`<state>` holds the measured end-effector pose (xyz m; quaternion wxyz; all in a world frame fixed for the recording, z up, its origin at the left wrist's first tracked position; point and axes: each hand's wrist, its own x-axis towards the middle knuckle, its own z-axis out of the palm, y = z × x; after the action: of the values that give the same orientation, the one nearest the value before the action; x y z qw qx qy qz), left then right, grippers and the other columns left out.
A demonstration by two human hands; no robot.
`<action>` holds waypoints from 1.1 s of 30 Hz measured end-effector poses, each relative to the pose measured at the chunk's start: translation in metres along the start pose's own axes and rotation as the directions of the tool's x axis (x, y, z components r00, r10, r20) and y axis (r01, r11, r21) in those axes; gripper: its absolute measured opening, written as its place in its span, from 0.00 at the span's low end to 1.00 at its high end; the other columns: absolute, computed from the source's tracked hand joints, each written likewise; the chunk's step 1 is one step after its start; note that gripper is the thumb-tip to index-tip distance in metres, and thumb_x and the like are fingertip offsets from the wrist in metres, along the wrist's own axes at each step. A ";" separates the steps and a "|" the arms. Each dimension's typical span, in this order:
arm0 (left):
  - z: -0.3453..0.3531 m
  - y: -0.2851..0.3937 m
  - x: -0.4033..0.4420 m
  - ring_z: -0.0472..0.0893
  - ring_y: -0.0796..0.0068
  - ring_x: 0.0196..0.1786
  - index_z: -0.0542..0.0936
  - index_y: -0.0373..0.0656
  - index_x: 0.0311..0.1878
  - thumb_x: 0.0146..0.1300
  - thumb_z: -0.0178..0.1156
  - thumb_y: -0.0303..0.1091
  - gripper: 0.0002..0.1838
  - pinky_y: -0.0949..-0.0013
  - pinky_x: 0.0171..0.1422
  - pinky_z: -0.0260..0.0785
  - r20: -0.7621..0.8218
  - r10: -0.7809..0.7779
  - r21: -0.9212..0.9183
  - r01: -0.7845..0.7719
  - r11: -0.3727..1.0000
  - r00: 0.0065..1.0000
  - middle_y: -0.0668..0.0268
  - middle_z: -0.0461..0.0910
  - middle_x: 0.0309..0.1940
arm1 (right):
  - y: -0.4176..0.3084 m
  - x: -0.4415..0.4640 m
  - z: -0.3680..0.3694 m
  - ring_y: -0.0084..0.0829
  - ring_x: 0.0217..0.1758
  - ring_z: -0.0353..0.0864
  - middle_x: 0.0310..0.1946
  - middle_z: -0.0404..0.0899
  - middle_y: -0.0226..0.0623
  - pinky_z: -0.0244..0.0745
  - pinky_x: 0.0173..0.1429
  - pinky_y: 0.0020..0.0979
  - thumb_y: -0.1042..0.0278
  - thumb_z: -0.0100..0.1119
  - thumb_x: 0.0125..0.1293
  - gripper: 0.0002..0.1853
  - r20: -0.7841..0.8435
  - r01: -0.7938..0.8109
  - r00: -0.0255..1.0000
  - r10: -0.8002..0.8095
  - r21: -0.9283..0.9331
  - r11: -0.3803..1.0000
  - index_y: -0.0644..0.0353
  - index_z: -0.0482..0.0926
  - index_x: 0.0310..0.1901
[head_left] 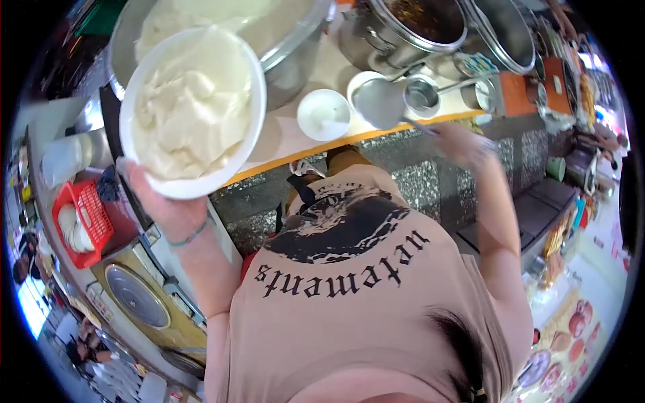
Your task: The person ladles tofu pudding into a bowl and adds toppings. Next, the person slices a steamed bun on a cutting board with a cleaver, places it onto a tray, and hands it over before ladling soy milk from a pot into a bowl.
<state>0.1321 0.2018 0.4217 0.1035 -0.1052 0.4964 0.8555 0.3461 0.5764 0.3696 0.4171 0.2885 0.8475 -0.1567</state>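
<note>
My left hand (164,201) is closed on the lower rim of a large white bowl (252,144), which is tilted and filled with pale, soft curd (191,111). Behind the bowl stands a big metal pot (292,60) with more of the pale food inside. In my right hand (460,144) is the handle of a flat metal scoop (379,104). The scoop's blade hangs over a white bowl (359,80) at the counter's edge. A smaller white bowl (324,114) sits to the left of the blade.
Two more metal pots, one with dark contents (420,20) and another (500,33), stand at the back right. A small metal ladle (421,94) rests in a white bowl. A red basket (84,221) holding white bowls is at the left. The counter's orange edge (295,153) runs before me.
</note>
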 end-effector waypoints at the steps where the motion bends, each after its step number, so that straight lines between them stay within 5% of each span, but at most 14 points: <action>1: -0.001 -0.002 -0.006 0.68 0.57 0.67 0.60 0.35 0.68 0.73 0.37 0.52 0.32 0.55 0.72 0.59 -0.007 -0.019 -0.011 0.019 1.000 1.000 0.54 0.66 0.66 | 0.000 0.040 0.028 0.43 0.32 0.81 0.28 0.81 0.49 0.74 0.40 0.41 0.60 0.50 0.62 0.17 0.010 0.104 0.994 -0.104 0.022 0.994 0.68 0.80 0.37; 3: -0.001 -0.008 -0.021 0.68 0.57 0.67 0.60 0.35 0.69 0.72 0.38 0.51 0.32 0.55 0.71 0.60 -0.046 -0.014 0.030 0.016 0.999 0.999 0.55 0.66 0.66 | 0.006 0.156 0.097 0.44 0.29 0.82 0.25 0.81 0.48 0.76 0.37 0.41 0.71 0.58 0.52 0.07 0.208 0.447 0.894 -0.397 -0.349 0.824 0.65 0.83 0.28; 4: -0.005 -0.012 -0.026 0.68 0.57 0.67 0.60 0.36 0.69 0.72 0.38 0.51 0.31 0.55 0.71 0.60 -0.044 -0.007 0.038 0.009 0.999 0.999 0.56 0.66 0.67 | 0.013 0.225 0.137 0.46 0.32 0.83 0.27 0.82 0.50 0.77 0.39 0.41 0.66 0.52 0.59 0.13 0.270 0.561 0.827 -0.492 -0.425 0.710 0.63 0.84 0.28; 6: -0.002 -0.021 -0.039 0.67 0.57 0.67 0.60 0.38 0.69 0.72 0.38 0.51 0.31 0.54 0.71 0.61 -0.079 0.004 0.058 0.001 0.998 0.997 0.56 0.65 0.67 | -0.028 0.270 0.148 0.43 0.31 0.84 0.29 0.83 0.48 0.76 0.36 0.41 0.63 0.54 0.58 0.13 0.281 0.478 0.877 -0.390 -0.422 0.770 0.63 0.85 0.30; 9: 0.009 -0.038 -0.062 0.65 0.55 0.69 0.58 0.40 0.70 0.71 0.39 0.56 0.33 0.51 0.71 0.62 -0.092 0.005 0.095 0.004 0.995 0.996 0.57 0.62 0.69 | -0.039 0.267 0.112 0.42 0.36 0.84 0.33 0.84 0.49 0.77 0.41 0.38 0.61 0.55 0.58 0.14 0.256 0.150 0.944 -0.207 0.224 0.963 0.66 0.83 0.32; 11: 0.030 -0.055 -0.076 0.66 0.56 0.68 0.58 0.40 0.71 0.71 0.40 0.57 0.34 0.52 0.70 0.63 -0.182 0.052 0.112 -0.032 0.993 0.982 0.57 0.63 0.68 | 0.000 0.291 0.109 0.43 0.42 0.84 0.39 0.83 0.52 0.77 0.45 0.38 0.63 0.54 0.59 0.15 -0.048 0.512 0.852 -0.521 -0.128 0.849 0.66 0.82 0.37; 12: 0.041 -0.064 -0.084 0.67 0.57 0.68 0.58 0.41 0.71 0.70 0.42 0.58 0.35 0.53 0.70 0.63 -0.198 0.072 0.098 -0.053 0.994 0.978 0.57 0.63 0.68 | 0.005 0.231 0.048 0.45 0.48 0.82 0.46 0.81 0.51 0.77 0.51 0.40 0.63 0.49 0.63 0.16 0.041 0.369 0.929 -0.368 -0.155 0.916 0.63 0.82 0.42; 14: 0.066 -0.082 -0.096 0.67 0.57 0.68 0.58 0.41 0.71 0.70 0.42 0.58 0.35 0.54 0.70 0.63 -0.234 0.070 0.064 -0.056 0.996 0.970 0.58 0.63 0.69 | 0.065 0.266 0.043 0.41 0.65 0.70 0.56 0.75 0.44 0.65 0.65 0.44 0.65 0.44 0.66 0.19 -0.307 0.054 0.949 -0.072 -0.067 0.996 0.58 0.77 0.54; 17: 0.100 -0.114 -0.115 0.67 0.58 0.68 0.59 0.41 0.71 0.70 0.43 0.57 0.35 0.55 0.71 0.62 -0.272 0.105 0.009 -0.107 0.994 0.957 0.59 0.64 0.69 | 0.133 0.301 0.023 0.41 0.70 0.61 0.64 0.67 0.40 0.59 0.70 0.49 0.65 0.40 0.68 0.22 -0.425 0.038 0.864 -0.271 -0.481 0.876 0.53 0.71 0.62; 19: 0.115 -0.132 -0.124 0.67 0.59 0.69 0.58 0.42 0.71 0.70 0.43 0.57 0.35 0.54 0.71 0.61 -0.280 0.118 -0.002 -0.123 0.992 0.953 0.60 0.64 0.69 | 0.160 0.339 0.019 0.39 0.71 0.61 0.66 0.64 0.39 0.58 0.70 0.49 0.65 0.39 0.69 0.22 -0.344 0.115 0.893 -0.290 -0.449 0.886 0.51 0.69 0.64; 21: 0.132 -0.148 -0.130 0.67 0.59 0.69 0.58 0.42 0.71 0.70 0.43 0.57 0.35 0.54 0.72 0.61 -0.343 0.149 0.023 -0.150 0.988 0.927 0.60 0.64 0.69 | 0.176 0.382 0.034 0.38 0.68 0.63 0.60 0.72 0.42 0.51 0.73 0.45 0.66 0.42 0.66 0.20 -0.423 0.179 0.843 -0.333 -0.363 0.914 0.57 0.74 0.58; 25: 0.172 -0.165 -0.142 0.67 0.57 0.68 0.58 0.42 0.72 0.71 0.41 0.56 0.34 0.53 0.72 0.61 -0.359 0.091 -0.094 -0.133 0.987 0.929 0.59 0.64 0.69 | 0.182 0.422 0.038 0.38 0.71 0.62 0.62 0.69 0.43 0.65 0.66 0.51 0.68 0.41 0.68 0.18 -0.120 0.292 0.915 -0.384 -0.459 0.839 0.53 0.73 0.57; 28: 0.190 -0.169 -0.147 0.67 0.56 0.68 0.58 0.41 0.71 0.71 0.41 0.56 0.34 0.52 0.72 0.61 -0.399 0.077 -0.101 -0.127 0.987 0.914 0.58 0.64 0.69 | 0.194 0.389 0.018 0.46 0.58 0.74 0.51 0.77 0.49 0.72 0.59 0.44 0.74 0.42 0.64 0.12 -0.142 0.585 0.644 -0.752 -0.541 0.604 0.60 0.75 0.46; 33: 0.200 -0.173 -0.142 0.65 0.53 0.69 0.56 0.41 0.72 0.71 0.37 0.58 0.36 0.51 0.72 0.60 -0.388 0.044 -0.099 -0.089 0.991 0.920 0.55 0.61 0.70 | 0.194 0.311 -0.031 0.47 0.45 0.82 0.38 0.81 0.51 0.77 0.47 0.43 0.74 0.50 0.60 0.10 0.020 0.615 0.750 -0.661 -0.390 0.686 0.61 0.74 0.43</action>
<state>0.3013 0.4495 0.4157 -0.0315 -0.2599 0.4605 0.8482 0.2963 0.8556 0.1349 0.3304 -0.1004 0.9320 -0.1106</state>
